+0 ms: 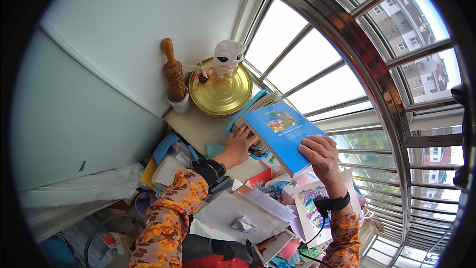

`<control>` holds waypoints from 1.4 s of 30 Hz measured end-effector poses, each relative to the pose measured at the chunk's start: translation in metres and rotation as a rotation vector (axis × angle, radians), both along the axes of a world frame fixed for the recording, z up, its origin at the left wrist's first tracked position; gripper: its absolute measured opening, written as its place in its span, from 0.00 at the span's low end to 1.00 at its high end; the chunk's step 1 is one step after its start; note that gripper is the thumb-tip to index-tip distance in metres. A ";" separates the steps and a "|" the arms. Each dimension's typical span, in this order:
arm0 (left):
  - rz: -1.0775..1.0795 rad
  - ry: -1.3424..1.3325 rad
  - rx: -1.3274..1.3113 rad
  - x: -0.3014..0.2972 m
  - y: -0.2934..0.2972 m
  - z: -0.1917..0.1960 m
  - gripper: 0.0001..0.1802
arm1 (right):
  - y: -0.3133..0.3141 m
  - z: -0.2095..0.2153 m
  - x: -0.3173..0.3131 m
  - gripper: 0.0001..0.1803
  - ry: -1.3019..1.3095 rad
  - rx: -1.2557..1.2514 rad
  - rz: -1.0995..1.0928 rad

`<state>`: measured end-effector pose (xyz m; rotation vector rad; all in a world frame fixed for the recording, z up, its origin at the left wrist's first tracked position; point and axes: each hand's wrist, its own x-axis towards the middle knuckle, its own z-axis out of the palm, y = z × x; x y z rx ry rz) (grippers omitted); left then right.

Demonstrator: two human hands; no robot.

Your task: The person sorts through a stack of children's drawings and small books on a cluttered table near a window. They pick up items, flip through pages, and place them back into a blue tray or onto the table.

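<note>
A thick book with a blue cover and a small colourful picture stands tilted in front of me. My right hand grips its right edge, fingers over the cover. My left hand is at the book's lower left side, fingers spread and touching the edges of books there; its fingertips are partly hidden. Behind and beneath the blue book, a turquoise basket holds several upright books. The blue book hides most of the basket.
A gold round tin with a white animal figurine on top stands behind. Left of it, a carved wooden rolling pin stands in a white cup. Papers and drawings pile up nearby. A barred window lies right.
</note>
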<state>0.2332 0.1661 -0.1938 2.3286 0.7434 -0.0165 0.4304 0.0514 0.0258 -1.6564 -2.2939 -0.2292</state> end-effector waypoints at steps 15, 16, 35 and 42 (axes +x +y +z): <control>-0.100 -0.048 -0.030 -0.015 0.004 0.010 0.47 | 0.027 0.020 0.023 0.16 -0.144 -0.197 0.107; -0.112 -0.043 -0.021 -0.014 0.004 0.009 0.48 | 0.029 0.021 0.022 0.15 -0.159 -0.212 0.112; -0.043 -0.118 -0.303 -0.021 -0.005 0.020 0.38 | 0.119 -0.033 -0.012 0.08 -0.038 -0.476 0.128; -0.072 -0.137 -0.263 -0.024 -0.008 0.009 0.46 | 0.138 -0.109 -0.010 0.07 -0.107 -0.489 0.117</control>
